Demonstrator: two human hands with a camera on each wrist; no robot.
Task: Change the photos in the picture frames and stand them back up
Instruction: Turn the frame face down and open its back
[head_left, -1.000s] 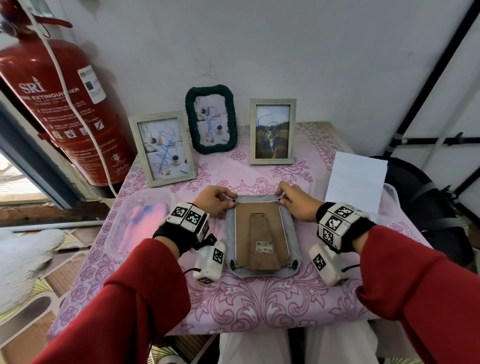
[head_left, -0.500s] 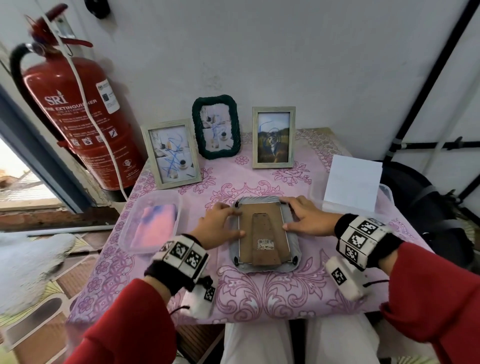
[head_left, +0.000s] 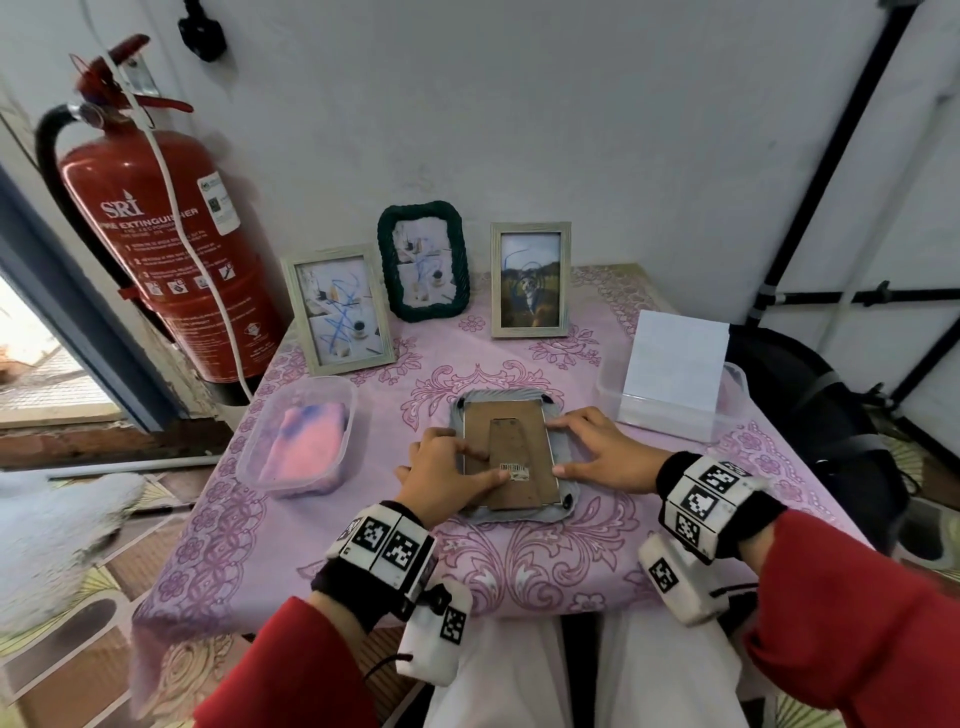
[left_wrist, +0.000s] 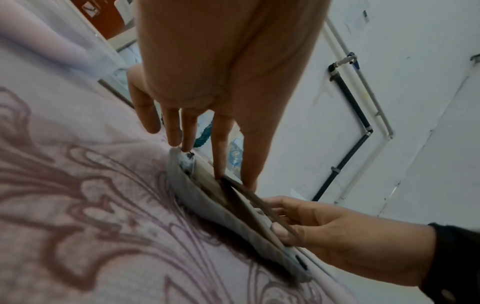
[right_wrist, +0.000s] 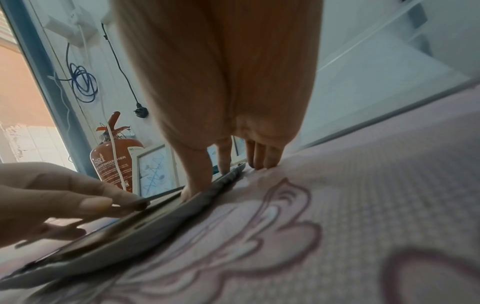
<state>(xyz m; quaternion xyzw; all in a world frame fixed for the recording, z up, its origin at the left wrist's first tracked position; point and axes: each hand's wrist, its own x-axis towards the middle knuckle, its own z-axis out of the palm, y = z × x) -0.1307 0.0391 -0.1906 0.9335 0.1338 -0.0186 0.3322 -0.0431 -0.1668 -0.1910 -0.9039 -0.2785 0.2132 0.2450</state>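
A grey picture frame (head_left: 514, 515) lies face down in the middle of the table, with its brown backing board (head_left: 522, 423) and stand facing up. My left hand (head_left: 480, 467) is at the frame's left side and pinches the stand flap, thumb on top by the barcode sticker. The left wrist view shows the flap (left_wrist: 249, 197) raised a little off the board. My right hand (head_left: 571, 447) lies flat on the frame's right edge with straight fingers (right_wrist: 262, 156). At the back stand three framed photos: pale wood (head_left: 337, 309), dark green (head_left: 423, 260), pale wood (head_left: 530, 280).
A clear tub with a pink cloth (head_left: 301, 436) sits left of the frame. Another clear tub (head_left: 613, 395) holding a white sheet (head_left: 675, 364) sits on the right. A red fire extinguisher (head_left: 156, 234) hangs by the table's left side, and a black bag (head_left: 810, 415) lies to the right.
Both hands slid from the frame's far edge down to its sides. My left thumb came onto the stand flap and took hold of it.
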